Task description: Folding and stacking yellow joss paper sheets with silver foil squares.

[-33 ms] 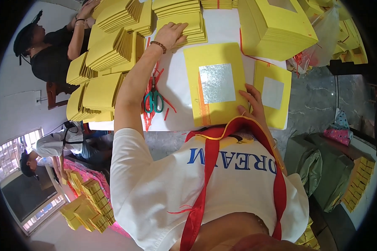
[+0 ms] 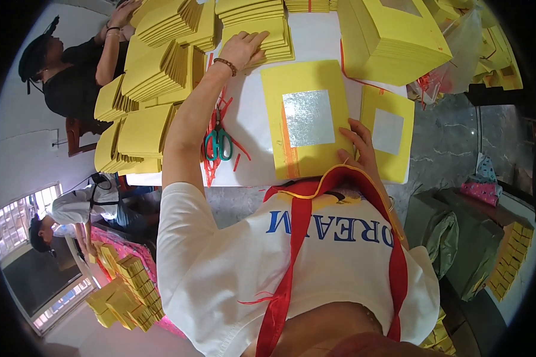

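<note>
At ten o'clock, folded yellow stacks crowd the tabletop, then green-handled scissors among red strips. Near twelve, the left grip lies unclenched, fingers spread over a yellow pile. At one sits the yellow sheet, silvery square up; at two, the right grip touches its three-o'clock edge, pinching or merely resting, can't tell!

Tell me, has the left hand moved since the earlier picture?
No: against the green scissors on the white table, the left hand looks unmoved, on the yellow stack.
</note>
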Demonstrator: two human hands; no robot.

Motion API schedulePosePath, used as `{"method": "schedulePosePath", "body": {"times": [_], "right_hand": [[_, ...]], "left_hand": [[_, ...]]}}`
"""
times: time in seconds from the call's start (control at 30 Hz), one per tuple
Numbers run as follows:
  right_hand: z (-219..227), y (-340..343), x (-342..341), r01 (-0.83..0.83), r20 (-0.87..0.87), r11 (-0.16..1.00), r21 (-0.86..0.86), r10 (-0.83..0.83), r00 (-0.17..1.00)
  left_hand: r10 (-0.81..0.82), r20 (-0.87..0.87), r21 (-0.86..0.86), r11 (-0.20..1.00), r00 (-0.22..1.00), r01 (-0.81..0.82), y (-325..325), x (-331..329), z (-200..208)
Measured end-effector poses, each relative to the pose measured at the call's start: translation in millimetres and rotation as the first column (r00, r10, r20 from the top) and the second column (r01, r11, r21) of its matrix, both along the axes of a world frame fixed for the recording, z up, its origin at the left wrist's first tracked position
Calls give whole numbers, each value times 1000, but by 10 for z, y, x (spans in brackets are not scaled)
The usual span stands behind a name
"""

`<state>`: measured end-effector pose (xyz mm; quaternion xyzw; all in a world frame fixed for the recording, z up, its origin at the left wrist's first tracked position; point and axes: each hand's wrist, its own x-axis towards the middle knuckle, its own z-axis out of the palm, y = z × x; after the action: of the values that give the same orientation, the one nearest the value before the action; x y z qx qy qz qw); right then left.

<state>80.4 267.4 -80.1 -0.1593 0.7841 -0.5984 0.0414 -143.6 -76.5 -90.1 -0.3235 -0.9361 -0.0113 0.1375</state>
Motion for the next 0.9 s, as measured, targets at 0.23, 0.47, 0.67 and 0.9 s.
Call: {"method": "schedulePosePath", "body": {"times": [0.23, 0.47, 0.67, 0.9], "right_hand": [[-39, 6, -5, 12, -16, 1000, 21, -12, 1000], [-34, -7, -2, 20, -14, 1000, 18, -20, 1000], [-25, -13, 1, 26, -6, 1000, 8, -26, 1000], [-34, 3, -13, 20, 16, 1000, 6, -20, 1000]], "left_hand": [[10, 27, -109, 994, 1000, -7, 135, 57, 183], [-54, 32, -169, 984, 998, 58, 5, -22, 67], [-100, -78, -115, 989, 992, 91, 25, 46, 72], [-145, -125, -141, 982, 982, 127, 23, -1, 54]]}}
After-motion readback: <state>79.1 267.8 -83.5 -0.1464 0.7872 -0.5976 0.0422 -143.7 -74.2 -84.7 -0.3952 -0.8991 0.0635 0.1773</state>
